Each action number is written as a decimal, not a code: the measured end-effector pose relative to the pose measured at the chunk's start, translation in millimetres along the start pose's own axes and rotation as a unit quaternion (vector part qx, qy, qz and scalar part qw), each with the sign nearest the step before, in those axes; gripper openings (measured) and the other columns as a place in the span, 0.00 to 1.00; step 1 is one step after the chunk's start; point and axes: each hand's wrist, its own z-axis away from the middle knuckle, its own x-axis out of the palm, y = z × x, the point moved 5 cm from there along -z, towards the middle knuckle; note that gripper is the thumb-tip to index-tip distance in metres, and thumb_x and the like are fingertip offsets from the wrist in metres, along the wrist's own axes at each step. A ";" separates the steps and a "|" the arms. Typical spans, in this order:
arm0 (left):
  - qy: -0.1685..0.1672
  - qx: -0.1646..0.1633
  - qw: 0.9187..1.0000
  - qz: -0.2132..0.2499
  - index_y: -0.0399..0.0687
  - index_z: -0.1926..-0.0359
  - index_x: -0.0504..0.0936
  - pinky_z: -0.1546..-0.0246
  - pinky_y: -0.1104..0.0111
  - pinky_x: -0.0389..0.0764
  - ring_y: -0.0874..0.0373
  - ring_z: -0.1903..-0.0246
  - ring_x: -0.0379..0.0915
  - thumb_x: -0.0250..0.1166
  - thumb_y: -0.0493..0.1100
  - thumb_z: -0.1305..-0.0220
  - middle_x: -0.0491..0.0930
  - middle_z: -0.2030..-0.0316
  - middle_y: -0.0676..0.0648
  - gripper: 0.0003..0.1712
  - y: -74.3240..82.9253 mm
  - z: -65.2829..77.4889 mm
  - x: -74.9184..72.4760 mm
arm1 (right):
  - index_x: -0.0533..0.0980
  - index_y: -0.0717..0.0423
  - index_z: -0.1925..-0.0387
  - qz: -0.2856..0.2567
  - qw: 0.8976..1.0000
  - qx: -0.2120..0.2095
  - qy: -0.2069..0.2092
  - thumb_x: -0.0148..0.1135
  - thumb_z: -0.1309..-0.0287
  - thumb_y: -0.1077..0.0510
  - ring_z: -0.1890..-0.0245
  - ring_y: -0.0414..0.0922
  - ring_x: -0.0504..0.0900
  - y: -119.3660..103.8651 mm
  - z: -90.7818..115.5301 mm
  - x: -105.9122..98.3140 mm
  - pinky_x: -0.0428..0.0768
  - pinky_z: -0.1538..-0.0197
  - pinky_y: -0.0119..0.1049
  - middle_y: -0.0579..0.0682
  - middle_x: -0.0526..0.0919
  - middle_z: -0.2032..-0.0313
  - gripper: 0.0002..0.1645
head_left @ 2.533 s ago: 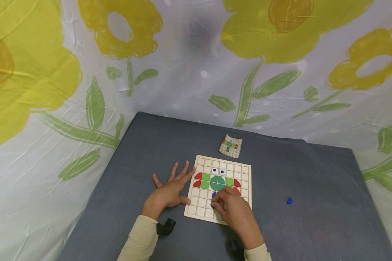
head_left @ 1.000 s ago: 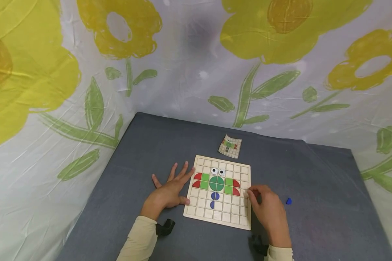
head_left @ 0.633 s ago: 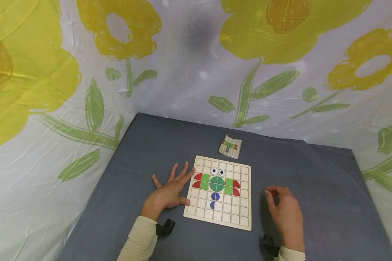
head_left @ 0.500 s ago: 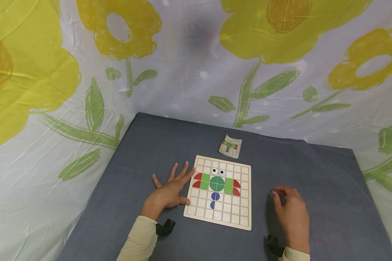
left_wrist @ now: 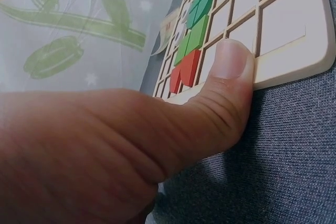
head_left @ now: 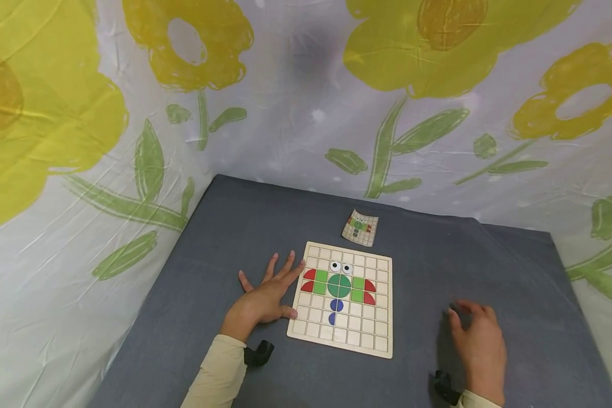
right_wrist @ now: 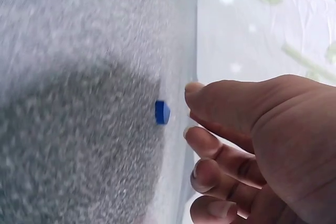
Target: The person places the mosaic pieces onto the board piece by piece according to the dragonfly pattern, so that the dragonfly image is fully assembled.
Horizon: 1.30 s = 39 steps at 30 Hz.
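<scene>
A square wooden grid board (head_left: 367,327) lies on the grey cloth. On it sit a green circle (head_left: 339,285) of quarter pieces, light green squares, red quarter-rounds, two eye pieces and blue pieces (head_left: 336,305). My left hand (head_left: 265,303) lies spread at the board's left side, its thumb (left_wrist: 231,72) resting on the board's rim. Further right, my right hand (head_left: 481,340) hovers over the cloth with fingers loosely bent and nothing between them. Just beyond its fingertips a small blue piece (right_wrist: 162,112) rests on the cloth; in the head view that hand hides it.
A small pattern card (head_left: 360,228) with a curled corner lies behind the board, showing a similar figure. The grey cloth-covered table (head_left: 265,209) meets a flower-printed curtain (head_left: 296,113) at the back and sides.
My right hand has gone from the blue pieces on the board out to the right, reaching the loose blue piece. A blue half piece shows below the blue circle. My left hand stays put.
</scene>
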 end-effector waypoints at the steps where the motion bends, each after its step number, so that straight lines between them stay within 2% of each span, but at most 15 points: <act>1: 0.000 0.000 1.000 0.000 0.69 0.14 0.49 0.39 0.18 0.15 0.46 0.16 0.20 0.84 0.49 0.49 0.36 0.14 0.56 0.69 0.0 -0.1 0.0 | 0.82 0.62 0.43 0.002 1.000 0.001 -0.002 0.70 0.31 0.56 0.46 0.72 0.78 1.6 0.2 0.0 0.75 0.47 0.70 0.67 0.78 0.46 0.20; 10: -0.005 -0.005 1.000 -0.002 0.70 0.14 0.49 0.39 0.19 0.15 0.46 0.16 0.20 0.84 0.49 0.49 0.36 0.14 0.56 0.69 1.0 0.2 -0.7 | 0.83 0.62 0.45 0.013 0.999 0.018 -0.034 0.72 0.32 0.54 0.46 0.72 0.79 9.2 2.7 2.4 0.75 0.47 0.70 0.66 0.80 0.46 0.20; 19: -0.004 -0.004 1.000 0.001 0.69 0.14 0.49 0.38 0.19 0.16 0.46 0.16 0.21 0.84 0.50 0.49 0.36 0.14 0.56 0.69 1.5 1.2 -1.0 | 0.83 0.60 0.47 0.007 0.999 0.014 -0.041 0.73 0.35 0.55 0.48 0.68 0.82 9.1 3.4 6.4 0.77 0.51 0.68 0.62 0.83 0.51 0.19; 26: -0.001 0.001 1.000 0.005 0.68 0.14 0.50 0.39 0.19 0.16 0.45 0.16 0.22 0.84 0.49 0.49 0.37 0.14 0.55 0.69 2.8 2.2 -2.5 | 0.82 0.62 0.51 0.007 0.996 0.008 -0.091 0.74 0.39 0.52 0.52 0.63 0.83 2.1 1.5 15.0 0.78 0.50 0.65 0.62 0.83 0.54 0.21; 29: -0.004 -0.003 1.000 0.005 0.69 0.14 0.50 0.39 0.19 0.16 0.46 0.16 0.21 0.84 0.49 0.49 0.36 0.14 0.55 0.69 2.3 2.5 -2.4 | 0.81 0.60 0.50 0.006 0.993 0.000 -0.122 0.72 0.38 0.49 0.51 0.62 0.83 -1.1 1.9 18.7 0.79 0.50 0.65 0.61 0.83 0.53 0.22; 32: -0.006 -0.003 1.000 0.006 0.68 0.14 0.50 0.39 0.18 0.16 0.45 0.16 0.21 0.84 0.49 0.50 0.37 0.14 0.55 0.69 2.3 2.7 -1.6 | 0.82 0.59 0.50 0.000 0.991 -0.013 -0.135 0.71 0.37 0.48 0.52 0.61 0.84 -4.8 3.1 20.4 0.79 0.49 0.63 0.60 0.84 0.54 0.22; 35: -0.004 0.000 1.000 0.006 0.68 0.14 0.50 0.39 0.18 0.17 0.45 0.16 0.21 0.84 0.49 0.50 0.37 0.14 0.54 0.69 2.5 2.5 -1.0 | 0.83 0.59 0.51 -0.003 0.991 -0.034 -0.130 0.71 0.38 0.49 0.54 0.59 0.84 -11.6 4.6 21.0 0.80 0.50 0.61 0.59 0.85 0.55 0.20; 39: -0.002 -0.002 1.000 0.003 0.69 0.14 0.50 0.39 0.18 0.17 0.45 0.16 0.21 0.84 0.49 0.50 0.37 0.14 0.54 0.70 0.9 2.2 -0.4 | 0.84 0.58 0.57 -0.018 0.991 -0.080 -0.102 0.72 0.39 0.54 0.59 0.53 0.83 -27.6 7.6 21.4 0.81 0.54 0.55 0.55 0.84 0.59 0.13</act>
